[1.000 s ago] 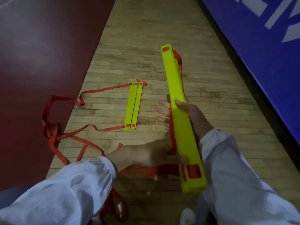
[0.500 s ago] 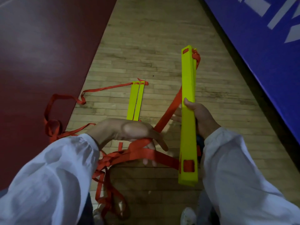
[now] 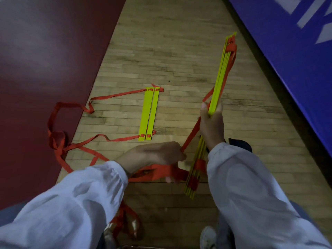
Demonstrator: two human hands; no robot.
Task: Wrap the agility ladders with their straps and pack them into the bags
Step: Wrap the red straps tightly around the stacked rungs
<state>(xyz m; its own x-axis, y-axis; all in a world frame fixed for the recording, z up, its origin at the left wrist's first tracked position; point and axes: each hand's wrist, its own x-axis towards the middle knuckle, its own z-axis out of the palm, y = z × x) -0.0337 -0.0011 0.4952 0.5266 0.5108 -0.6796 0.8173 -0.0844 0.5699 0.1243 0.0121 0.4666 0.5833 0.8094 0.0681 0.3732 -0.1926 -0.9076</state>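
The right hand (image 3: 211, 123) grips the rung stack (image 3: 218, 87) at mid-length, holding it edge-on and tilted above the floor (image 3: 170, 51). The left hand (image 3: 154, 153) closes on the red strap (image 3: 192, 135) beside the stack's near end. Two loose rungs (image 3: 149, 114) lie flat to the left.

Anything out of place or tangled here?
The orange strap lies bunched and looped over the red mat, and two yellow rungs lie on the wood floor, apart from the bundle the right hand grips.
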